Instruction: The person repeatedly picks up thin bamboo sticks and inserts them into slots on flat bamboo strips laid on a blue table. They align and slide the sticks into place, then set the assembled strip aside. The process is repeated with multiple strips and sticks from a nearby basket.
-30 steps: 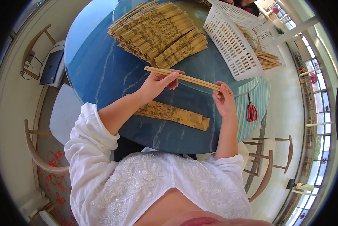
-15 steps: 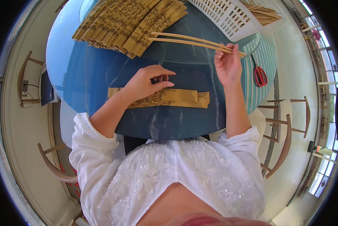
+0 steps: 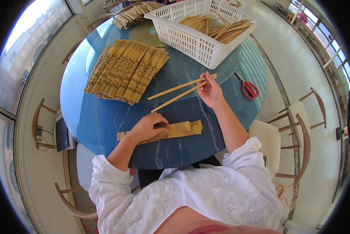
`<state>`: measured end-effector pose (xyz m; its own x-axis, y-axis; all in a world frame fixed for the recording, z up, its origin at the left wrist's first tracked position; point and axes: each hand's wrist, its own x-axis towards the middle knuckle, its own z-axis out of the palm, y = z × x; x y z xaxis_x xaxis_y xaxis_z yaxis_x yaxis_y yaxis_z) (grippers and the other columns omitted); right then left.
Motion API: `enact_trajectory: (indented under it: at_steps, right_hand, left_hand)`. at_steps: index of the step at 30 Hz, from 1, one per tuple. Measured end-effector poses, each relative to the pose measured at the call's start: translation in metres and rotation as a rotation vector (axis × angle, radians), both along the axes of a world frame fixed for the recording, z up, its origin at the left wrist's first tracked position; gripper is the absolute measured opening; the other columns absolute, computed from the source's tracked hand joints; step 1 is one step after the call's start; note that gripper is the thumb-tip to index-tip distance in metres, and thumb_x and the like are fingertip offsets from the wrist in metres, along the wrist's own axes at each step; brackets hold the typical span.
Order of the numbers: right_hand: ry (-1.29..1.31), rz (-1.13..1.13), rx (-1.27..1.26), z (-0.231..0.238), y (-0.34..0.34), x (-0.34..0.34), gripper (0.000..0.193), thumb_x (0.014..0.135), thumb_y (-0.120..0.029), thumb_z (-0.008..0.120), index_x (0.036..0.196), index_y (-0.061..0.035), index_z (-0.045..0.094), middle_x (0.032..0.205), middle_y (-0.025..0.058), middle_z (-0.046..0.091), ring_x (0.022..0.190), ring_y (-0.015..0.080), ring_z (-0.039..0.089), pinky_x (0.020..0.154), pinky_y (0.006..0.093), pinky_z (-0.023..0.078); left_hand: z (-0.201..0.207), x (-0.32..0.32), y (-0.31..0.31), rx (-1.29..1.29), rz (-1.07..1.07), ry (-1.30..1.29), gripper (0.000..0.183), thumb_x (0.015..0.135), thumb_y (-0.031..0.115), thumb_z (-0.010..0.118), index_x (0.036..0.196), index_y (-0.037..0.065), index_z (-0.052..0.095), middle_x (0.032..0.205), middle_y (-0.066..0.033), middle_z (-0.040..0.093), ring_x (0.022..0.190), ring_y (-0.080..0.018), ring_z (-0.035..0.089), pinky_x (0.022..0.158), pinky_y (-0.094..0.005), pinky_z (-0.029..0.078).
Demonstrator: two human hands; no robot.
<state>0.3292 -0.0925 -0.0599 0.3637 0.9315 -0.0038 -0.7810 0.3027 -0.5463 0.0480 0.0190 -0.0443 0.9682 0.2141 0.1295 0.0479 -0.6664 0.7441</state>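
Right hand (image 3: 209, 92): fingers are curling closed around one end of a pair of wooden chopsticks (image 3: 182, 92), pinching them together while the free ends are pointing left and down, hanging just above the counter (image 3: 105, 121).
Left hand (image 3: 148, 127): palm is facing down with fingers bent and close together, pressing on a long tan paper sleeve (image 3: 179, 129) that is lying flat near the counter's front edge.
Paper sleeve: it is stretching out on both sides of the left hand, its right part folded into blocks.
Stack of sleeves (image 3: 126, 70): a fanned pile of the same tan paper is lying further back on the blue counter, well apart from both hands.
White basket (image 3: 198, 43): it is sitting behind the right hand, holding more chopsticks.
Red scissors (image 3: 248, 89): they are lying to the right of the right hand.
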Motion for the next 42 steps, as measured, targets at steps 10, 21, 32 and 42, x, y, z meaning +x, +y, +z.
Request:
enact_trajectory:
  at_steps: [10, 21, 32, 42]
  right_hand:
    - [0.033, 0.036, 0.034, -0.001, -0.003, 0.001, 0.028, 0.099, -0.031, 0.054, 0.091, -0.0056, 0.060, 0.074, 0.0087, 0.061, 0.057, 0.0148, 0.055, 0.054, 0.0249, 0.047]
    - [-0.003, 0.041, 0.047, -0.003, -0.005, 0.004, 0.026, 0.099, -0.030, 0.054, 0.091, -0.0060, 0.060, 0.073, 0.0088, 0.061, 0.057, 0.0147, 0.055, 0.052, 0.0252, 0.045]
    - [0.093, 0.050, 0.142, 0.004, -0.008, 0.008, 0.027, 0.101, -0.029, 0.051, 0.091, -0.0053, 0.059, 0.071, 0.0077, 0.059, 0.053, 0.0129, 0.050, 0.047, 0.0231, 0.042]
    - [0.101, 0.085, 0.238, 0.008, -0.012, 0.013, 0.027, 0.102, -0.028, 0.048, 0.092, -0.0055, 0.058, 0.071, 0.0070, 0.056, 0.055, 0.0110, 0.048, 0.046, 0.0226, 0.041]
  left_hand:
    - [0.018, -0.015, -0.008, 0.119, 0.122, 0.081, 0.014, 0.082, 0.017, 0.072, 0.087, 0.004, 0.069, 0.082, -0.0092, 0.063, 0.081, -0.0270, 0.060, 0.073, -0.0362, 0.049]
    - [0.021, -0.008, -0.036, 0.407, 0.070, -0.088, 0.041, 0.079, 0.025, 0.075, 0.117, 0.010, 0.065, 0.101, -0.0107, 0.065, 0.100, -0.0300, 0.059, 0.087, -0.0377, 0.048]
    - [0.022, 0.012, -0.037, 0.248, -0.057, 0.143, 0.052, 0.081, 0.026, 0.074, 0.130, 0.015, 0.058, 0.104, -0.0120, 0.064, 0.099, -0.0313, 0.060, 0.087, -0.0397, 0.049]
    - [0.028, 0.021, -0.029, -0.037, 0.001, 0.190, 0.046, 0.084, 0.009, 0.070, 0.128, 0.012, 0.058, 0.098, -0.0089, 0.066, 0.088, -0.0237, 0.063, 0.081, -0.0348, 0.050]
